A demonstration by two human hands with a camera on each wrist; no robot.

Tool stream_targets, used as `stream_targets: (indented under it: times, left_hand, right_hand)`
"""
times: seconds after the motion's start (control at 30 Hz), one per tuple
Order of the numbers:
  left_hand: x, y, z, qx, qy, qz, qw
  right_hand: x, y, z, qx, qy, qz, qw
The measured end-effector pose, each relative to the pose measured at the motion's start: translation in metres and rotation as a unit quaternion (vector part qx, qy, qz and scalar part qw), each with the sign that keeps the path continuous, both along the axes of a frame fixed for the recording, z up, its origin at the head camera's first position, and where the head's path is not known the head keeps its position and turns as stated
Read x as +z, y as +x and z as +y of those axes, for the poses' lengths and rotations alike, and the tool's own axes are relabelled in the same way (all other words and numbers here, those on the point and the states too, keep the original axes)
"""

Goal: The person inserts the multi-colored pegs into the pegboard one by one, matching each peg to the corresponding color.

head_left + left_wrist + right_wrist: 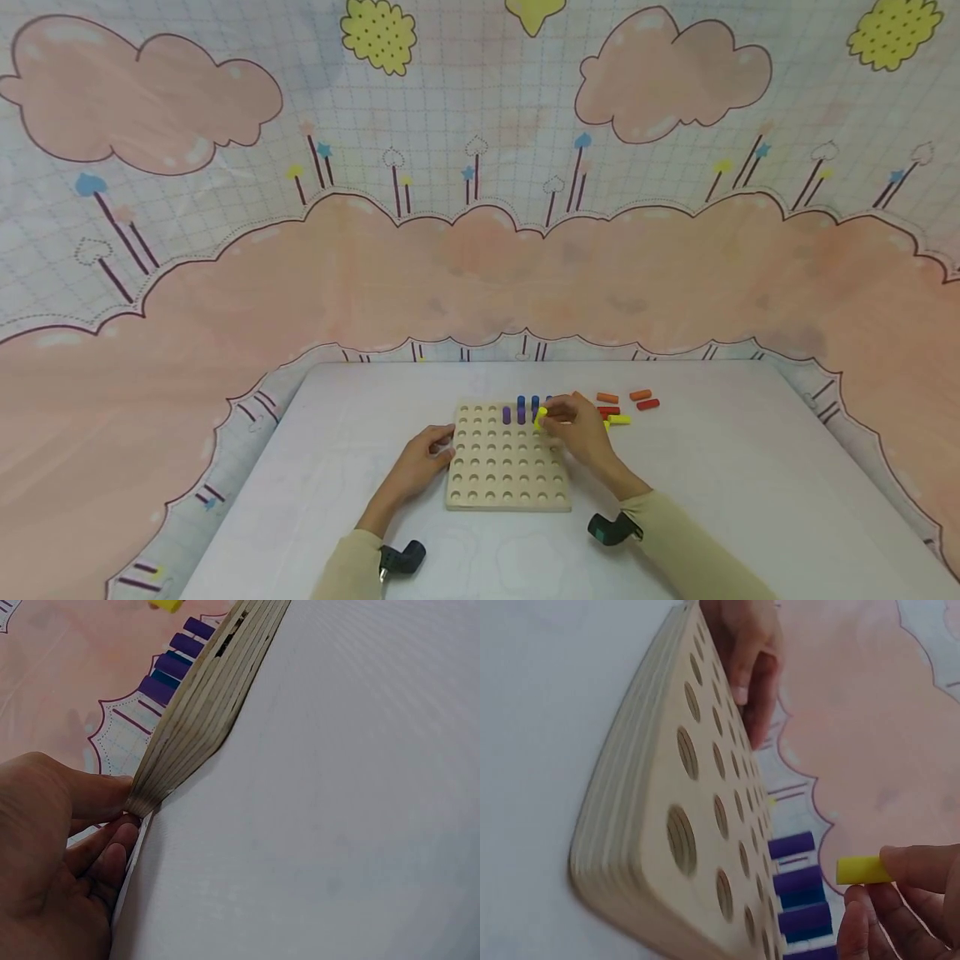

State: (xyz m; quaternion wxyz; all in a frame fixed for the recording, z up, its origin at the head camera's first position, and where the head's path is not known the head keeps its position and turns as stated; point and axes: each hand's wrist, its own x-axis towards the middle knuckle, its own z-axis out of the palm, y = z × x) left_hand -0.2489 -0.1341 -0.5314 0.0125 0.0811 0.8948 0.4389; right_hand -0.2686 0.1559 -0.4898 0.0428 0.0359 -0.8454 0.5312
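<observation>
A square wooden pegboard (506,467) with rows of round holes lies on the white table. Its left edge is held by my left hand (422,460), thumb and curled fingers at the side, as the left wrist view (49,847) of that hand also shows. My right hand (583,433) pinches a yellow peg (862,870) between thumb and fingers, above the far right part of the board. Purple pegs (799,883) stand upright in one row, with blue pegs (521,402) in the row behind. The right hand hides part of these rows in the head view.
Loose pegs lie to the right of the board: orange (641,394), red (648,404) and yellow (619,420) ones. Behind the white table (360,400) hangs a cloud-patterned cloth (480,275). Dark wrist cameras (405,558) sit at both sleeves.
</observation>
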Motion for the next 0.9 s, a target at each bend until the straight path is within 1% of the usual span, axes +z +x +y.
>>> stream_targets:
  times: [0.17,0.27,0.5,0.6,0.77,0.9]
  left_hand:
    - [0.002,0.001,0.000,-0.002,0.004,0.000,1.0000]
    - [0.003,0.002,0.000,-0.002,0.004,-0.001,1.0000]
    - [0.004,0.002,0.001,0.001,0.007,-0.003,1.0000]
    - [0.004,0.001,0.002,0.000,0.007,-0.003,1.0000]
    - [0.004,0.001,0.003,0.000,0.004,-0.002,1.0000]
    - [0.003,0.001,0.002,0.000,0.004,0.001,1.0000]
  right_hand:
    - [-0.007,-0.002,-0.017,0.013,-0.013,-0.024,0.9995]
    - [-0.008,-0.002,-0.025,0.021,-0.024,-0.027,0.9991]
    - [-0.010,-0.004,-0.040,0.037,-0.009,-0.021,0.9991]
    - [-0.012,-0.006,-0.042,0.042,-0.007,-0.029,0.9987]
    - [-0.018,-0.010,-0.044,0.049,0.008,-0.021,0.9986]
    - [-0.019,-0.012,-0.046,0.053,0.019,-0.012,0.9983]
